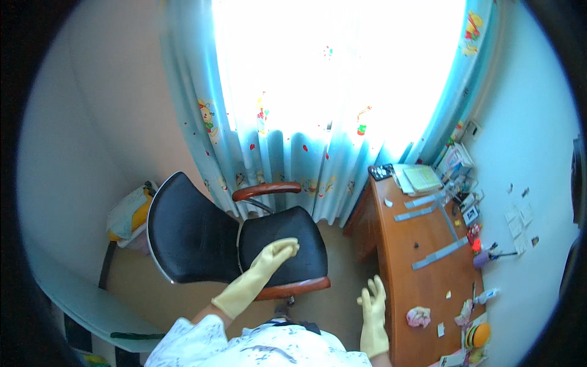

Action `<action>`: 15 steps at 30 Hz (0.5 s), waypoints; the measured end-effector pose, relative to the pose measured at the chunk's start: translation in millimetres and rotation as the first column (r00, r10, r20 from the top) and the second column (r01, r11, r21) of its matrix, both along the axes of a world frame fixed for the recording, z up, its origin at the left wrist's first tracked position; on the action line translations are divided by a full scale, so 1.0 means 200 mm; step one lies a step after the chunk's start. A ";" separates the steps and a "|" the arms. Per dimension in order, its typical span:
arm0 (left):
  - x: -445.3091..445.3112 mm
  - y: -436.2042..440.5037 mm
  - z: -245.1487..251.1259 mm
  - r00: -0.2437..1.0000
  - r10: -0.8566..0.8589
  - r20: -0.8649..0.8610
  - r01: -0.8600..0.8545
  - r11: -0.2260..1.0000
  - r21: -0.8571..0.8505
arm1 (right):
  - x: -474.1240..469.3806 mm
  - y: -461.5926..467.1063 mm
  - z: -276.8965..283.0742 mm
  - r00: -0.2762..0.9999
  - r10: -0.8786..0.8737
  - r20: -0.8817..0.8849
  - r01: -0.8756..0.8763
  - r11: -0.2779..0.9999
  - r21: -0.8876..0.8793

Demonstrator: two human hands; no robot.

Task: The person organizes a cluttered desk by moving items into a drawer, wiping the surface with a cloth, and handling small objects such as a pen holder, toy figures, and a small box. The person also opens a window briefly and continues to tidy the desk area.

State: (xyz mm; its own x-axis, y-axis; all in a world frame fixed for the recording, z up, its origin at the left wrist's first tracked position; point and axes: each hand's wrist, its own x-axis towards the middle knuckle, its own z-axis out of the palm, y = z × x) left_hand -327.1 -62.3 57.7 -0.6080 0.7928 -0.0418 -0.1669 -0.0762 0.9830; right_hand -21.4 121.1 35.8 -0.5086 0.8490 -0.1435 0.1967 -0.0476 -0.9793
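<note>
My left hand, in a pale yellow rubber glove, is over the black seat of an office chair; its fingers are bent together and nothing shows in them. Whether it touches the seat is unclear. My right hand, gloved alike, hangs beside the front edge of the wooden desk, fingers spread and holding nothing. The chair has a black backrest and reddish wooden armrests. A crumpled pink-and-white cloth or tissue lies on the desk near my right hand.
On the desk stand a grey metal stand, stacked papers, a purple cup and small scattered items. Patterned light blue curtains hang behind the chair. A white-and-yellow bag or bundle lies by the left wall.
</note>
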 end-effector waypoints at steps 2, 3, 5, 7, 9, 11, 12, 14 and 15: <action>-0.04 -0.18 0.00 0.998 0.004 -0.065 -0.009 0.997 -0.077 | -0.45 0.25 0.02 0.987 0.156 -0.032 -0.151 0.980 0.131; -0.05 -0.28 -0.01 0.999 0.035 -0.028 -0.037 0.997 -0.070 | -0.72 0.39 0.04 0.977 0.179 -0.114 -0.163 0.977 0.138; -0.10 -0.49 -0.04 0.992 0.128 -0.007 -0.128 0.982 -0.141 | -1.28 0.68 0.14 0.959 0.221 -0.180 -0.186 0.963 0.195; -0.09 -0.74 -0.09 0.968 0.235 0.093 -0.223 0.967 -0.122 | -1.84 0.90 0.31 0.953 0.191 -0.235 -0.123 0.953 0.276; -0.04 -0.98 -0.10 0.920 0.315 0.232 -0.251 0.931 -0.266 | -2.32 1.04 0.53 0.985 0.149 -0.086 -0.086 0.861 0.501; 0.06 -1.13 -0.10 0.734 0.260 0.628 -0.240 0.964 -0.118 | -2.70 1.04 0.74 0.963 0.260 -0.078 -0.212 0.899 0.383; 0.17 -1.16 -0.08 0.726 0.417 0.547 -0.378 0.906 -0.189 | -2.88 0.98 0.84 0.958 0.272 -0.093 -0.235 0.928 0.291; 0.45 -1.16 0.01 0.586 0.715 0.381 -0.617 0.699 -0.361 | -3.13 0.73 0.90 0.906 0.372 -0.202 -0.321 0.914 0.248; 0.58 -1.12 0.06 0.471 0.833 0.289 -0.697 0.552 -0.457 | -3.25 0.58 0.92 0.872 0.417 -0.256 -0.366 0.903 0.225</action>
State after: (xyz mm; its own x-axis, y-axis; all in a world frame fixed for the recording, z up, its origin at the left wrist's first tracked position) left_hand -211.2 -285.5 70.0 -0.8169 -0.0694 -0.5726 -0.5563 -0.1676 0.8139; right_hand -671.2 237.8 220.1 -0.8008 0.5692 0.1864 -0.1291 0.1398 -0.9817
